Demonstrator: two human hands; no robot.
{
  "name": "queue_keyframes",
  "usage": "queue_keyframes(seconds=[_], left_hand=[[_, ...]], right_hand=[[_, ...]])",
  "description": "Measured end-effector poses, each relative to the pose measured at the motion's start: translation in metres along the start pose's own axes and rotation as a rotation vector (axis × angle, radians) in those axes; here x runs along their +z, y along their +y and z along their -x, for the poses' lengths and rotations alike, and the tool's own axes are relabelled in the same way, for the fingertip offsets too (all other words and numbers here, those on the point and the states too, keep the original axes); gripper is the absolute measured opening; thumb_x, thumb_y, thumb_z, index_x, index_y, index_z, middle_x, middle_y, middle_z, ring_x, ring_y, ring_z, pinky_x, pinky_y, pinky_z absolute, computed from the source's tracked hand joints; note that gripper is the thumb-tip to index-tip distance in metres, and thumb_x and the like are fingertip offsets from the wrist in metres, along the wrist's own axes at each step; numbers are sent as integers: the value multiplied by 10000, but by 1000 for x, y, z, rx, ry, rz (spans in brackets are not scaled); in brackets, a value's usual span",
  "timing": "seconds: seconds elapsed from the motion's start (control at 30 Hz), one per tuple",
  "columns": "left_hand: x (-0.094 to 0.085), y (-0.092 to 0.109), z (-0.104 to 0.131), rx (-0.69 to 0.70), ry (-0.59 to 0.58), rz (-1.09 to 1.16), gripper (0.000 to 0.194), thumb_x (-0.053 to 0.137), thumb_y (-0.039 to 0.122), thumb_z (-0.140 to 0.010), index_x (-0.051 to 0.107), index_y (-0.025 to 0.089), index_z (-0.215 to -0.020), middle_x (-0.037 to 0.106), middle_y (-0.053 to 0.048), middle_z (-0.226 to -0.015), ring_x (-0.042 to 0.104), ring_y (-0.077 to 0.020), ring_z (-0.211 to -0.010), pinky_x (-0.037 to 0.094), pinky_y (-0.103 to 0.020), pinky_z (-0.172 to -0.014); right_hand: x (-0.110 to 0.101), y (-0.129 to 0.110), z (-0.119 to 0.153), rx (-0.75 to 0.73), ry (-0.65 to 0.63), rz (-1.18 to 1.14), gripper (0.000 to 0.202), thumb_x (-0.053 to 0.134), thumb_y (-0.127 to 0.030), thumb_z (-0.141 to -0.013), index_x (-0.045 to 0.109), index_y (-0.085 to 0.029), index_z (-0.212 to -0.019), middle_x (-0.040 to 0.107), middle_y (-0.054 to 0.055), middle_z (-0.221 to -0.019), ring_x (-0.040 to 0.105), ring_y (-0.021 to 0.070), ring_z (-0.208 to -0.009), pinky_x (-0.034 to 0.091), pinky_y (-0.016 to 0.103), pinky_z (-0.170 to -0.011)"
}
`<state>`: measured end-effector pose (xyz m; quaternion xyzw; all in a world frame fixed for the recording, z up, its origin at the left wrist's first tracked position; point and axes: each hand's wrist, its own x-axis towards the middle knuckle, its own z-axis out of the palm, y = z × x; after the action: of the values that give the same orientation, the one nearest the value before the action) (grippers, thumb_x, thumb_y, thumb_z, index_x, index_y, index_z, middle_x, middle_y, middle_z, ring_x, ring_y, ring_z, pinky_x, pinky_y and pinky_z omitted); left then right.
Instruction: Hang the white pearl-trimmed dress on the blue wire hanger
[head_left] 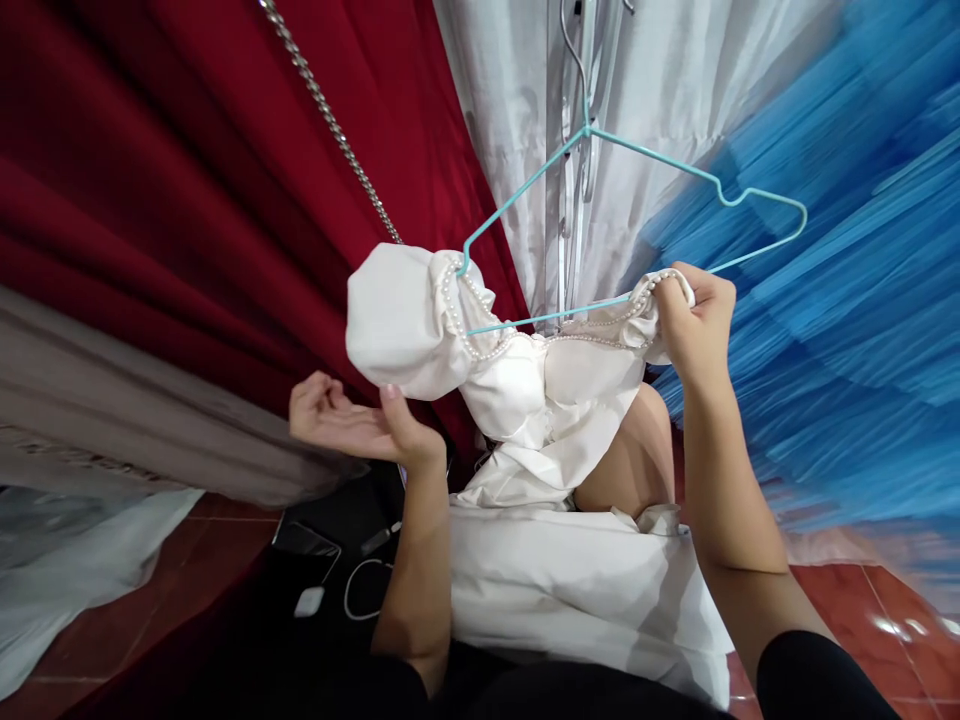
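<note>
A white dress point(502, 400) with puffed sleeves and a pearl-trimmed neckline hangs partly on a light-blue wire hanger point(651, 153). The left end of the hanger goes into the left puff sleeve point(401, 320), while its right end sticks out bare. My right hand point(699, 318) is closed on the gathered, pearl-edged right shoulder of the dress, beside the hanger's lower bar. Palm up, my left hand point(367, 425) is open just below the left sleeve, its thumb at the fabric's lower edge; whether it touches cannot be made out. The skirt point(570, 580) drapes over my lap.
Red drapery point(225, 150) with a beaded silver chain point(330, 115) hangs at left, and blue tulle point(847, 270) at right. White fabric point(495, 90) and a metal stand point(577, 200) are behind. A black surface at lower left bears a white charger point(309, 601) and cables.
</note>
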<state>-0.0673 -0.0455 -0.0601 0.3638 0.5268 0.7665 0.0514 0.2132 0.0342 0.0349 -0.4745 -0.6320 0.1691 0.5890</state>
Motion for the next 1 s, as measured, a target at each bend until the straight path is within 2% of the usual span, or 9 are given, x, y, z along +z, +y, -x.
queue_keyframes(seconds=[0.1,0.23,0.3,0.4,0.53,0.63,0.8,0.9,1.0], left_hand=[[13,-18,18,-78,26,230,686,674,505,-747,417,201,-1305,445,-142,-1463,406,-295,-1417,273,-452,-1225],[38,-11,28,-332,-301,368,693,752,583,-710,563,212,-1264,531,-118,-1434,405,-293,-1437,349,-388,-1202],[49,1,22,-354,-294,399,716,752,633,-696,596,211,-1253,521,-105,-1456,385,-292,-1454,360,-378,-1207],[59,18,4,-337,-198,440,567,634,585,-834,604,215,-1263,470,-68,-1514,376,-239,-1466,349,-341,-1224],[63,29,-18,-236,-116,437,407,542,404,-946,598,172,-1275,454,-71,-1530,384,-193,-1461,336,-311,-1233],[62,30,-26,-256,-140,402,389,523,391,-966,614,153,-1260,490,-74,-1504,383,-186,-1462,333,-309,-1234],[61,31,-40,-267,-104,453,424,535,353,-968,585,92,-1298,549,-93,-1450,423,-185,-1436,360,-292,-1216],[60,32,-50,-273,-106,466,428,469,333,-998,550,76,-1331,555,-76,-1447,449,-165,-1416,367,-281,-1209],[60,31,-53,-291,-107,464,453,461,319,-1000,500,63,-1371,525,-83,-1477,460,-169,-1408,385,-283,-1200]], right_hand=[[0,-1,0,-11,-3,4,376,524,-114,-806,279,-166,-525,241,-43,-535,221,45,-529,173,240,-522],[6,-2,2,-20,-9,-13,367,519,-117,-812,283,-167,-535,240,-44,-543,222,45,-534,180,243,-530],[12,0,4,-32,-3,-31,363,516,-119,-817,282,-168,-544,245,-45,-551,229,47,-542,192,242,-538],[20,1,9,-38,-22,-73,332,524,-143,-832,333,-170,-562,287,-46,-566,275,49,-556,230,234,-554],[25,-1,21,-57,-65,-133,80,531,-171,-846,605,-187,-819,491,-33,-685,419,61,-617,343,226,-599],[20,8,29,-65,98,-175,270,564,-180,-802,563,-230,-1067,543,-22,-847,408,51,-595,346,221,-556],[-17,56,9,93,566,-253,263,540,-199,-743,350,-255,-917,326,-69,-666,367,84,-545,370,239,-566],[-46,64,-20,82,621,-223,205,516,-163,-738,334,-246,-776,336,-52,-661,371,85,-569,374,262,-591],[-61,36,-44,-133,626,-53,200,539,-101,-711,399,-239,-676,345,-20,-686,318,85,-598,312,280,-601]])
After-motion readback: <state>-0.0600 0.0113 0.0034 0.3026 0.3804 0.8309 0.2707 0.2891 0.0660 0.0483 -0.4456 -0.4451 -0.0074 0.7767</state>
